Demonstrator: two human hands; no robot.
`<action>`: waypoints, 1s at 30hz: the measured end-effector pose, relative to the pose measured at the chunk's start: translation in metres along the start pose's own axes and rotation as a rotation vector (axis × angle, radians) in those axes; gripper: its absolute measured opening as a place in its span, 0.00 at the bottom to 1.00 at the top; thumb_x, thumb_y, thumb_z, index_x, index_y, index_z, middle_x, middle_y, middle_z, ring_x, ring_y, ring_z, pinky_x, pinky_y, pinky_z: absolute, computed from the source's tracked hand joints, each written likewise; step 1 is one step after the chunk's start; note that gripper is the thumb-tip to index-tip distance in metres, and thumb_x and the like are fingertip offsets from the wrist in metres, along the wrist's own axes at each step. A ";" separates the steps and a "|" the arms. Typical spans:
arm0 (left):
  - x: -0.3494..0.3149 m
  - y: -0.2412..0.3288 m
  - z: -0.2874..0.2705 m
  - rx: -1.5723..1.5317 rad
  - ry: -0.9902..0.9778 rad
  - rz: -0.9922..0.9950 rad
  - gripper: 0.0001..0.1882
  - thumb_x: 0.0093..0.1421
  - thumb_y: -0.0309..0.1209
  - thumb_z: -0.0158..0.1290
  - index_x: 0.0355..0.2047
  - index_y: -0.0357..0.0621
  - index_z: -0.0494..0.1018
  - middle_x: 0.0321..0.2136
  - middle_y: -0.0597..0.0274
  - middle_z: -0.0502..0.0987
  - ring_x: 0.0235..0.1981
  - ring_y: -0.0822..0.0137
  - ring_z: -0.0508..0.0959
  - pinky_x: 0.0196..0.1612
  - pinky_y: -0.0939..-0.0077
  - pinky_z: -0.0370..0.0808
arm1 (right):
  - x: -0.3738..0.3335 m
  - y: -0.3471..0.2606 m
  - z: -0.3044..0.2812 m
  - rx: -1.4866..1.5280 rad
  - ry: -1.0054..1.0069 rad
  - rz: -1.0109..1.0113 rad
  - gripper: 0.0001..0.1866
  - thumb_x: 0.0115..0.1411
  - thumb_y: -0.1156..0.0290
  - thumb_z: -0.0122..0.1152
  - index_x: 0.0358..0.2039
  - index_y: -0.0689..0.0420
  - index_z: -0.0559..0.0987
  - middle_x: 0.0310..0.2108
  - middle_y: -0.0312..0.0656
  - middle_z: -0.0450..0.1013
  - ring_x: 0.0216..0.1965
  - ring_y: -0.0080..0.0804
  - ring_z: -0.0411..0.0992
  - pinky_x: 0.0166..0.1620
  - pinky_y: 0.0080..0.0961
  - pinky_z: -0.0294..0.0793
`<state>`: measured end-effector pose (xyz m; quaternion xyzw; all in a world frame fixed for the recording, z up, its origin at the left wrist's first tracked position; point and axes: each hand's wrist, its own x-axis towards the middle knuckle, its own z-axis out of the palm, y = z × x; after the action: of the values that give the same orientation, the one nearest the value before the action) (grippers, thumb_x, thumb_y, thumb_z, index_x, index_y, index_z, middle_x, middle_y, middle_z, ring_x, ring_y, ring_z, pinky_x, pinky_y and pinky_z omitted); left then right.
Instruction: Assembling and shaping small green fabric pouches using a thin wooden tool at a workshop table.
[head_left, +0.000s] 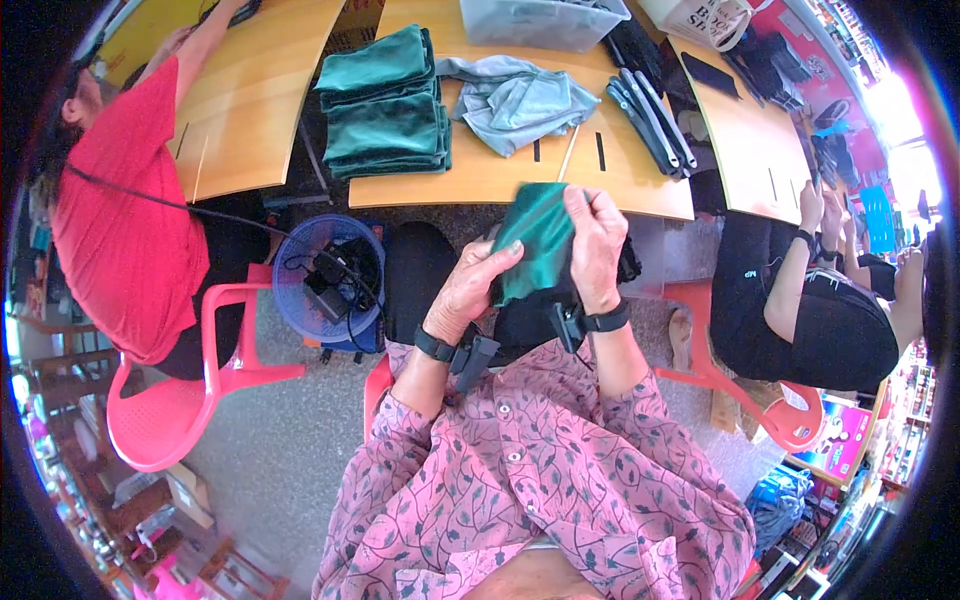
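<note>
A piece of shiny dark green cloth [533, 245] is stretched between my hands, over my lap and just in front of the table edge. My left hand [473, 282] pinches its lower left side, thumb on top. At the upper right corner, my right hand [597, 240] is closed on the same cloth, its fingers curled. Beyond them on the wooden table [480, 190] lie two stacks of folded green cloth [385, 130], on the left. A crumpled grey-blue cloth [525, 100] lies beside them. A thin pale stick [569, 152] points toward my right hand.
Several long dark strips with pale edges [652, 120] lie at the table's right. A translucent bin [540, 22] stands at the back. Below left is a blue basket [290, 275] holding black cables. People sit on both sides, a red sleeve [125, 190] on the left, near pink chairs [215, 370].
</note>
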<state>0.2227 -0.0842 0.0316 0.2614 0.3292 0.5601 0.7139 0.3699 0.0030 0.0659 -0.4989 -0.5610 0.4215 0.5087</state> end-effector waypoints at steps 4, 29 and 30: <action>-0.003 -0.004 -0.008 0.176 -0.143 -0.090 0.15 0.66 0.37 0.53 0.42 0.36 0.80 0.33 0.68 0.80 0.33 0.79 0.76 0.39 0.82 0.73 | 0.013 0.019 -0.005 0.133 -0.004 0.078 0.12 0.64 0.65 0.61 0.32 0.62 0.80 0.22 0.25 0.68 0.26 0.12 0.61 0.28 0.15 0.62; -0.009 -0.021 0.014 -0.548 -0.373 -0.054 0.15 0.66 0.39 0.52 0.40 0.37 0.73 0.13 0.64 0.70 0.09 0.70 0.67 0.15 0.68 0.68 | -0.006 0.044 0.020 0.294 -0.558 0.417 0.12 0.62 0.67 0.62 0.38 0.63 0.80 0.30 0.35 0.77 0.29 0.19 0.72 0.34 0.18 0.73; -0.011 -0.017 0.016 -0.536 -0.306 -0.007 0.16 0.68 0.40 0.49 0.41 0.38 0.73 0.13 0.67 0.69 0.08 0.73 0.65 0.16 0.71 0.68 | -0.006 0.045 0.018 0.295 -0.560 0.417 0.12 0.62 0.67 0.62 0.38 0.63 0.80 0.30 0.35 0.77 0.29 0.19 0.72 0.34 0.18 0.73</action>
<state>0.2443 -0.0986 0.0311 0.1439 0.0592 0.5787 0.8005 0.3579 0.0044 0.0181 -0.3893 -0.4977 0.7124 0.3053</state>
